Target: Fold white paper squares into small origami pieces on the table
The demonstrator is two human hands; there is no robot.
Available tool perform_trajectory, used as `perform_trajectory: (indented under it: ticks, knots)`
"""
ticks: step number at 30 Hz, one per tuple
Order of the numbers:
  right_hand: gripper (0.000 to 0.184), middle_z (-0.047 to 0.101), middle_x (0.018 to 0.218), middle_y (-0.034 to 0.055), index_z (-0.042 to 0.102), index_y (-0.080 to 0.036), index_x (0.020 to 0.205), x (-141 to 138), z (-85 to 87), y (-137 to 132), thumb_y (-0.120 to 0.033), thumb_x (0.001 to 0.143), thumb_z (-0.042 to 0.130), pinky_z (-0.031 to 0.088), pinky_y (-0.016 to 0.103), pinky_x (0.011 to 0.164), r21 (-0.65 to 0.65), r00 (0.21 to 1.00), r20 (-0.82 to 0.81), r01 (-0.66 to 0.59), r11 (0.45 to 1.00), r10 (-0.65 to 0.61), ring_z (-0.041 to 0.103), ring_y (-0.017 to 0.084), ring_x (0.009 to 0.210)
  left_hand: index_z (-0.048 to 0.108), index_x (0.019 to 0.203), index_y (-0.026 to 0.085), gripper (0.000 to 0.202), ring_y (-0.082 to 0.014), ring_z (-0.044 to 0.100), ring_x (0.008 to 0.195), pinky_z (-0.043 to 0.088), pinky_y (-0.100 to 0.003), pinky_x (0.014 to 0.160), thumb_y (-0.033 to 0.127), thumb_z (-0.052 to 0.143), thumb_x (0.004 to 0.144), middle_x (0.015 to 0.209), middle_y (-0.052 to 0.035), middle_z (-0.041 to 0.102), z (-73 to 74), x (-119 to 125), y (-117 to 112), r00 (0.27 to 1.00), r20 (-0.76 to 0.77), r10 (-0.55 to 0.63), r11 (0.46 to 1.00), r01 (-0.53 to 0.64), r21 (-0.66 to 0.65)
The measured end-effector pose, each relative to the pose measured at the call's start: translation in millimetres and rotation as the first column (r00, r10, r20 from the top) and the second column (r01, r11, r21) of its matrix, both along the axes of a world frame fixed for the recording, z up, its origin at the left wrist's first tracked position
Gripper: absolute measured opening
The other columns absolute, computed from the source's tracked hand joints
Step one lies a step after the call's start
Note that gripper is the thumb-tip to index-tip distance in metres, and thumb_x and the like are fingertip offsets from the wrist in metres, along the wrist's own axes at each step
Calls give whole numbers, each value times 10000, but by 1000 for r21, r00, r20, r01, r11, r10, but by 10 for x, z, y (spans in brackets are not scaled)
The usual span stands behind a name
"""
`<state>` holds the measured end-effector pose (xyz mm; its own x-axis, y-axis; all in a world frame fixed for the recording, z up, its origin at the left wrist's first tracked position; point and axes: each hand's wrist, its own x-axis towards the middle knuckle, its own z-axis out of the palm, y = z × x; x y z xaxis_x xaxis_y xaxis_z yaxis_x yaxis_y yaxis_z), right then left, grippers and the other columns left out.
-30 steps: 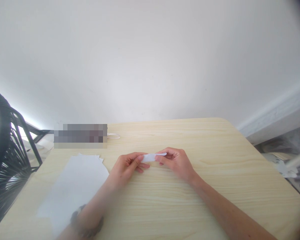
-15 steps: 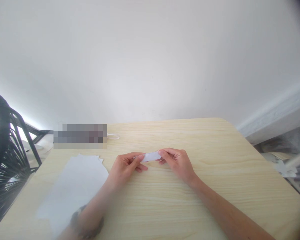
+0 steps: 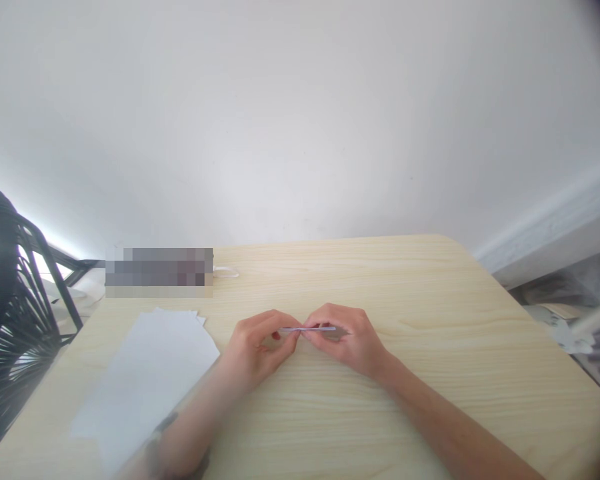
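Note:
A small folded strip of white paper (image 3: 325,328) is held edge-on over the table, so only its thin layered edge shows. My left hand (image 3: 264,343) pinches it near the middle between thumb and fingers. Right beside that, the thumb and fingers of my right hand (image 3: 347,337) pinch it too, and the fingertips of both hands almost meet. The strip's ends stick out into the gaps behind the fingertips. Its flat faces are hidden from me.
Several loose white sheets of paper (image 3: 150,373) lie on the wooden table (image 3: 430,300) to the left, partly under my left forearm. A blurred-out dark object (image 3: 160,270) with a white loop (image 3: 227,272) sits at the back left. A dark woven chair (image 3: 10,300) stands at the left.
The paper strip has turned from showing its flat face to edge-on. Both hands have slid inward from its ends to its middle, fingertips now close together.

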<state>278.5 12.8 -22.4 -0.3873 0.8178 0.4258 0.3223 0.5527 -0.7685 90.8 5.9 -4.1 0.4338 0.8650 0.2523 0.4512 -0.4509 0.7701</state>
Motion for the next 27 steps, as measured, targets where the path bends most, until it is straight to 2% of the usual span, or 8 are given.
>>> perform_trajectory:
  ticks: [4, 7, 13, 23, 27]
  knots:
    - [65, 631, 729, 8, 599, -186, 797, -14, -2, -22, -172, 778, 539, 450, 212, 619, 143, 997, 71, -1, 990, -9, 569, 100, 657, 639, 848, 173, 139, -133, 576, 711, 456, -235, 644, 123, 547, 756, 781, -38, 650, -28, -8, -3, 1000, -3, -2, 988, 2, 152]
    - [77, 634, 740, 15, 589, -180, 811, -24, 9, -34, -147, 784, 525, 444, 222, 627, 206, 994, 107, 8, 978, -31, 571, 108, 673, 641, 832, 173, 133, -134, 577, 693, 452, -244, 641, 112, 560, 745, 752, -35, 649, -36, -6, 3, 1000, -2, 16, 977, -16, 212]
    - [78, 630, 754, 24, 585, -180, 829, -22, 5, -27, -171, 798, 514, 444, 235, 639, 162, 992, 117, 26, 986, -46, 570, 119, 694, 626, 844, 171, 122, -136, 593, 716, 465, -237, 659, 136, 543, 762, 773, -38, 656, -15, -6, 5, 999, -17, 49, 988, -46, 146]
    - [95, 624, 774, 21, 583, -171, 855, -25, 9, -31, -157, 808, 502, 434, 241, 661, 166, 989, 137, 23, 986, -46, 560, 120, 721, 638, 783, 170, 98, -121, 605, 649, 466, -205, 580, 167, 542, 766, 710, -19, 664, 18, 24, -17, 990, -47, 136, 985, -130, 116]
    - [100, 622, 777, 21, 584, -181, 854, -10, -3, -15, -180, 817, 492, 443, 242, 668, 143, 991, 115, 49, 988, -66, 565, 122, 721, 631, 845, 181, 119, -125, 622, 704, 492, -200, 638, 181, 550, 756, 779, -10, 680, -6, 15, -5, 987, -55, 149, 987, -145, 68]
